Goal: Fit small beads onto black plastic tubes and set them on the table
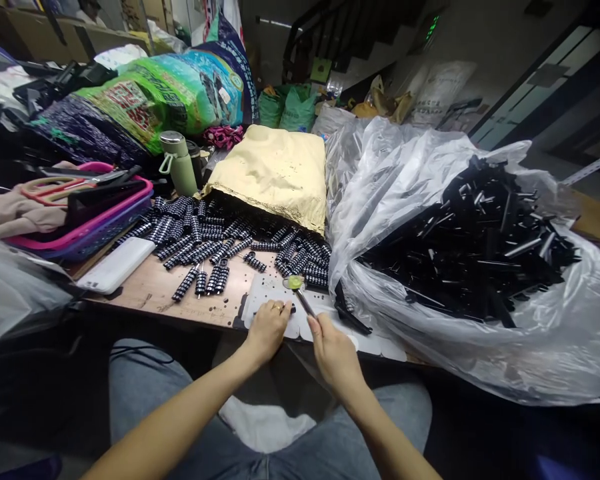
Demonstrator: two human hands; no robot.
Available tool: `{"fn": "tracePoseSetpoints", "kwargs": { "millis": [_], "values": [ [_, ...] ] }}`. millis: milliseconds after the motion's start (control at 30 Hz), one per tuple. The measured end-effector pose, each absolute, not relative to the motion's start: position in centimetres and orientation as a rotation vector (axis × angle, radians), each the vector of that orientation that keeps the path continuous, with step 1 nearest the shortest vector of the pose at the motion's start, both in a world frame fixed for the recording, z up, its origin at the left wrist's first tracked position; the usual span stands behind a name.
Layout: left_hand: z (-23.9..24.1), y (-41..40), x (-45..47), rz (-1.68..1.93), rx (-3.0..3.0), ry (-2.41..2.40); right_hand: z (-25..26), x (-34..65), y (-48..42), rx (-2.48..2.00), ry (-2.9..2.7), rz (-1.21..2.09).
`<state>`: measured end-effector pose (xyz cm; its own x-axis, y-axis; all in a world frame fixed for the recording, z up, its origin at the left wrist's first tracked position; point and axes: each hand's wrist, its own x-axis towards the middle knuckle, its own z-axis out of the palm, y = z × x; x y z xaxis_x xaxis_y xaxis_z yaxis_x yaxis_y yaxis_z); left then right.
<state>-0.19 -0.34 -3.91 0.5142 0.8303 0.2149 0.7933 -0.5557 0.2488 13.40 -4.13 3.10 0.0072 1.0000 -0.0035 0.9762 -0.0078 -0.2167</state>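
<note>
My right hand (336,353) is wrapped round the dark handle of a small hammer (305,301). The hammer's yellow-green head (295,283) is over a pale plate (263,291) at the table's front edge. Just left of it, my left hand (269,327) is closed with its fingertips low on the plate. A small black piece (293,309) shows at those fingertips; most of it is hidden. Beyond my hands lie many black ribbed cylinders with light bands (200,253), some with metal pins sticking out.
At the right, a clear plastic bag (380,293) bulges with black plastic parts (480,247). A cream sack (275,167) lies behind the cylinders. On the left are a white box-like object (117,265), a pink basket (100,213) with scissors (55,190), and a green flask (179,163).
</note>
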Motion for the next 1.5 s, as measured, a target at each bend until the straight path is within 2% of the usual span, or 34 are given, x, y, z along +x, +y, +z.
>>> {"fn": "tracePoseSetpoints", "kwargs": {
  "millis": [167,267,333,433,633,733,833,900,1000,1100,1267,1367,1500],
  "values": [
    [-0.9,-0.1,-2.2,0.601,2.503,1.275,-0.1,16.9,-3.0,-2.271,-2.11,0.038],
    [0.7,5.0,-6.2,0.61,2.323,1.746,-2.0,17.4,-2.7,-2.243,-2.109,-0.071],
    [1.2,9.2,-9.2,0.436,2.149,2.127,-2.5,17.2,-2.7,-2.154,-2.112,-0.146],
    [1.0,13.5,-12.2,0.081,2.066,2.252,-2.1,17.4,-2.8,-1.986,-2.13,-0.186],
    [0.3,14.7,-13.3,0.008,2.124,2.126,-0.6,22.2,-2.8,-2.123,-2.097,-0.212],
    [2.2,13.6,-13.5,0.288,2.159,2.071,-0.5,24.2,-2.5,-2.12,-2.141,-0.052],
    [4.4,11.0,-12.7,0.658,2.127,1.903,0.3,24.1,-1.9,-1.941,-2.127,0.074],
    [5.0,8.9,-11.2,0.684,2.076,1.685,1.5,22.9,-1.3,-1.782,-2.18,0.177],
    [3.9,6.7,-8.1,0.689,2.037,1.39,3.5,20.4,-0.1,-1.579,-2.325,0.405],
    [2.0,5.7,-5.4,0.887,2.027,1.256,5.0,18.3,1.6,-1.413,-2.385,0.652],
    [0.4,5.4,-2.6,1.009,1.795,1.076,5.0,16.5,5.0,-1.17,-2.311,0.995],
    [0.0,5.6,-2.2,0.915,1.672,0.961,3.8,15.9,6.3,-1.208,-2.129,0.925],
    [-1.0,6.4,-2.5,0.955,1.532,1.032,1.6,14.7,6.1,-1.311,-2.041,0.457]
  ]
}}
